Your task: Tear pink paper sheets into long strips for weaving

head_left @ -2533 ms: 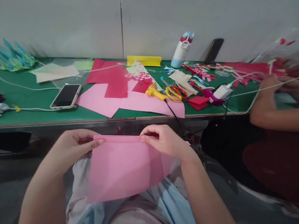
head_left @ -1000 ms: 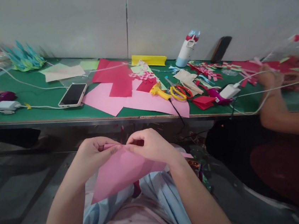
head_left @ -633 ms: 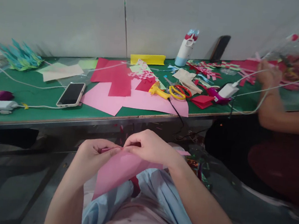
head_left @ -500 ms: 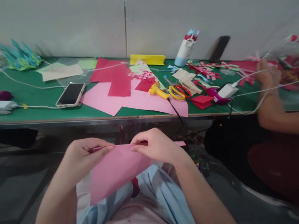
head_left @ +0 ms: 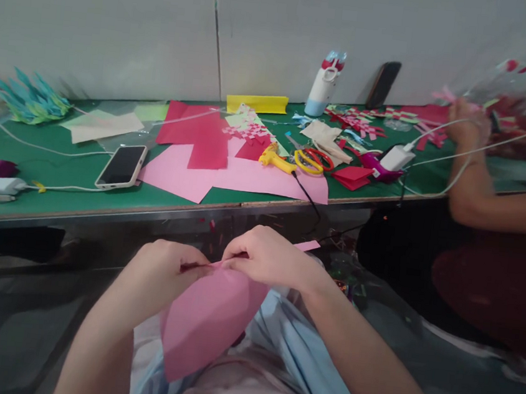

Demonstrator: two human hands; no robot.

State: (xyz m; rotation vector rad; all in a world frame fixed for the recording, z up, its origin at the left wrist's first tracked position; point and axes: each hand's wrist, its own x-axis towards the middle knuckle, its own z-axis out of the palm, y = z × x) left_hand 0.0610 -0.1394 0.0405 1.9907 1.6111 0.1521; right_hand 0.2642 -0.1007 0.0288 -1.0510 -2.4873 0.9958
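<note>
A sheet of pink paper (head_left: 212,323) hangs over my lap, its upper edge pinched between both hands. My left hand (head_left: 165,274) is closed on that edge at the left, thumb and fingers pressed together. Right beside it, my right hand (head_left: 261,256) is closed on the same edge, close enough that the fingertips nearly meet. The paper bulges a little below the fingers. A narrow pink end (head_left: 308,245) sticks out behind my right hand; whether it belongs to the same sheet I cannot tell.
On the green table (head_left: 70,198) lie a phone (head_left: 122,166), pink paper (head_left: 269,182), red sheets (head_left: 207,144), a yellow glue gun (head_left: 276,159) and scissors (head_left: 308,162). A bottle (head_left: 324,84) stands by the wall. At right, a co-worker's hand (head_left: 468,121) handles paper strips. Cables cross the table.
My left hand has moved right along the paper's edge, closing the gap to my right hand. The sheet now bulges more, and its lower corner hangs lower.
</note>
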